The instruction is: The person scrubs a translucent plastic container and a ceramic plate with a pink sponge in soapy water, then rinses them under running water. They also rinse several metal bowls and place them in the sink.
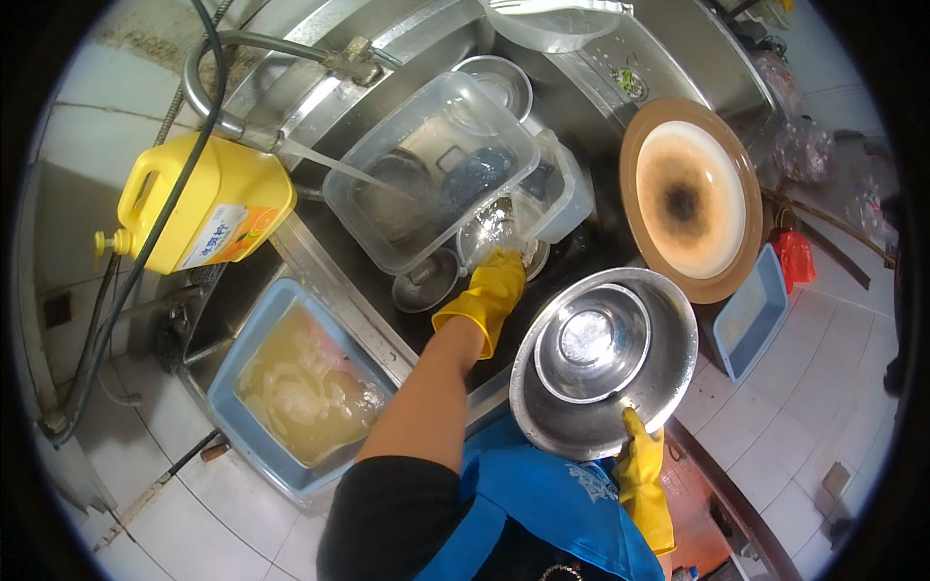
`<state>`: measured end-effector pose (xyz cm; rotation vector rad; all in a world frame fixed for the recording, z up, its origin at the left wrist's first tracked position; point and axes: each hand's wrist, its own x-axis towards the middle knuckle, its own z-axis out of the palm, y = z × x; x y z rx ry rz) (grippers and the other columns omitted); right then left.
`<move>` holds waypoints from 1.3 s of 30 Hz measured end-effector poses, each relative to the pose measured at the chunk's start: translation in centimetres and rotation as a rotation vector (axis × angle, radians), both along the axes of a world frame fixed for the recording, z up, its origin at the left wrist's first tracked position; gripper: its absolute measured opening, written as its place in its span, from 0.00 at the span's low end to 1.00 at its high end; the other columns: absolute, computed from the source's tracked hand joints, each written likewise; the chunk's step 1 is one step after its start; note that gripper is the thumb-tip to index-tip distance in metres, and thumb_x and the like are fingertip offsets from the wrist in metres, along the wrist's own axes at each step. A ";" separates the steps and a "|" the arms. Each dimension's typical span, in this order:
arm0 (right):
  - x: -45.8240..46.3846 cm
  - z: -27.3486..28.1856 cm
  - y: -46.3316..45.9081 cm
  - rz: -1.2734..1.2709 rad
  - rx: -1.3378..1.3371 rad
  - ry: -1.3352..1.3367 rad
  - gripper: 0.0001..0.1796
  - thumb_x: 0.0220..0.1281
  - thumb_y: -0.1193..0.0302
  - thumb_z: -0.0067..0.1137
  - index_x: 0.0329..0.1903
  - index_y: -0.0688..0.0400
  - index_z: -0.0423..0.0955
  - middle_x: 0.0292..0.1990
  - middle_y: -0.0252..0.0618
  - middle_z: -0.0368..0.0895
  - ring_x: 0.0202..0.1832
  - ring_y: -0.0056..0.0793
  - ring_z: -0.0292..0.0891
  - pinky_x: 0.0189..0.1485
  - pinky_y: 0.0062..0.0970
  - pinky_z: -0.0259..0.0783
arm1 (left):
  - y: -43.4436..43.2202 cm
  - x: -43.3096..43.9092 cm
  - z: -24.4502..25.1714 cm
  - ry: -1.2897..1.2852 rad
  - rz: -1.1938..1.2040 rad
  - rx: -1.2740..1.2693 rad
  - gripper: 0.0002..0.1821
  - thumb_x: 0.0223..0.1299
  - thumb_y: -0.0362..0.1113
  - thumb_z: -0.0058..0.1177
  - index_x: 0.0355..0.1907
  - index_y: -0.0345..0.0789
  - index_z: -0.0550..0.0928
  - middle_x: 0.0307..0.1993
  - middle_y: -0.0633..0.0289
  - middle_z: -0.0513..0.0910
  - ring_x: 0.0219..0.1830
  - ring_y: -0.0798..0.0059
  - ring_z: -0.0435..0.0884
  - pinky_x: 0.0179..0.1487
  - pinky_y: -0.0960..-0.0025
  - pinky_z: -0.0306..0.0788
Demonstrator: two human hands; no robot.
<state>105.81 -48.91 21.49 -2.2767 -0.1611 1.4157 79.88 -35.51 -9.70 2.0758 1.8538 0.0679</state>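
Note:
My left hand (498, 279), in a yellow rubber glove, reaches into the sink. It touches shiny metal bowls (492, 224) there; its fingertips are hidden, so a grip cannot be made out. My right hand (641, 454), also gloved in yellow, grips the near rim of a wide stainless steel basin (534, 414), thumb on the inner side. Inside that basin sits a smaller steel bowl (592, 338). Just beyond my left hand a clear plastic tub (429, 250) stands tilted in the sink, with dark items in it. Water (341, 167) runs into it from the faucet (232, 125).
A blue tub (225, 388) of cloudy water stands left, below a yellow jug (211, 196). A steel bowl (425, 282) and another plastic container (570, 200) lie in the sink. A brown-rimmed dish (690, 200) leans at the right, near a blue tray (752, 319).

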 end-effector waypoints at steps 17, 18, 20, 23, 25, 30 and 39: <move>0.1 -0.7 0.0 -0.014 0.211 0.125 0.26 0.68 0.72 0.65 0.67 0.59 0.73 0.54 0.42 0.83 0.52 0.38 0.82 0.52 0.32 0.77 | 1.9 -13.5 29.9 -1.451 0.768 -0.025 0.17 0.59 0.37 0.72 0.49 0.30 0.88 0.38 0.66 0.87 0.35 0.82 0.83 0.40 0.74 0.76; 0.2 -0.8 0.0 -0.007 0.223 0.122 0.26 0.68 0.71 0.65 0.67 0.59 0.73 0.54 0.41 0.84 0.51 0.37 0.82 0.51 0.31 0.77 | 3.2 -14.2 29.2 -1.296 0.794 -0.048 0.18 0.61 0.39 0.71 0.49 0.31 0.88 0.38 0.64 0.88 0.37 0.79 0.84 0.42 0.72 0.77; 0.3 -1.1 0.0 0.019 0.186 0.068 0.26 0.68 0.71 0.65 0.67 0.58 0.72 0.53 0.40 0.84 0.49 0.35 0.82 0.48 0.30 0.77 | 6.0 -15.2 26.6 -1.051 0.781 -0.044 0.18 0.63 0.43 0.69 0.49 0.31 0.88 0.39 0.60 0.89 0.40 0.72 0.87 0.44 0.68 0.78; 0.4 -1.3 0.2 0.019 0.179 0.030 0.26 0.68 0.71 0.64 0.67 0.57 0.72 0.50 0.39 0.84 0.43 0.31 0.81 0.42 0.28 0.76 | 9.0 -14.7 20.4 -0.513 0.533 0.018 0.20 0.64 0.42 0.64 0.52 0.29 0.84 0.43 0.47 0.89 0.48 0.55 0.89 0.52 0.56 0.80; 0.4 -1.1 0.4 0.005 0.176 0.044 0.25 0.68 0.71 0.64 0.66 0.57 0.72 0.46 0.38 0.84 0.36 0.28 0.79 0.36 0.26 0.73 | 9.4 -13.7 16.2 -0.190 0.332 -0.226 0.20 0.66 0.40 0.59 0.56 0.31 0.82 0.51 0.44 0.87 0.55 0.47 0.86 0.57 0.51 0.78; 0.1 -0.2 1.1 0.009 0.035 -0.007 0.21 0.67 0.72 0.65 0.61 0.58 0.74 0.40 0.36 0.83 0.27 0.24 0.73 0.29 0.27 0.69 | 9.1 -14.8 9.3 -0.025 0.200 -0.257 0.19 0.73 0.39 0.45 0.60 0.34 0.80 0.60 0.45 0.82 0.63 0.41 0.80 0.64 0.47 0.75; -0.5 -0.5 1.1 -0.069 0.144 0.048 0.22 0.66 0.74 0.66 0.62 0.62 0.75 0.48 0.42 0.85 0.41 0.34 0.81 0.43 0.32 0.76 | 6.3 -21.0 4.4 0.578 -0.083 -0.097 0.27 0.77 0.43 0.37 0.72 0.33 0.70 0.73 0.45 0.71 0.72 0.40 0.70 0.77 0.44 0.55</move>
